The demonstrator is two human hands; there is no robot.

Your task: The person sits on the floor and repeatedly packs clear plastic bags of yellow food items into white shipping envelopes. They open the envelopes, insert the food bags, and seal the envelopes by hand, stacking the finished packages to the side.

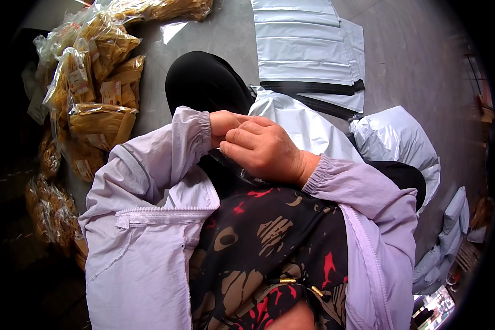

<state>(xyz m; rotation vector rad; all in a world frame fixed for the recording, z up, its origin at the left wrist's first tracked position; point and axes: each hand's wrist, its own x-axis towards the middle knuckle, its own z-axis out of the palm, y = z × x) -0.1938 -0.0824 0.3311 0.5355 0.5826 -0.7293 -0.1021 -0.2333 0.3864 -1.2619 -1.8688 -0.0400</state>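
My left hand reaches in from the left sleeve and lies partly behind my right hand. The two hands touch in front of my lap, the right one with its fingers curled. Whether anything is between the fingers is hidden. Just behind the hands, a white plastic mailing bag lies crumpled across my lap, its near part covered by my right hand and sleeve. Beyond it, a stack of flat white mailing bags with black edge strips rests on the grey floor.
Clear plastic bags of flat tan-brown goods, some with labels, are heaped at the left. A filled white mailing bag lies beside my knee at the right. More filled pale bags lie at the lower right.
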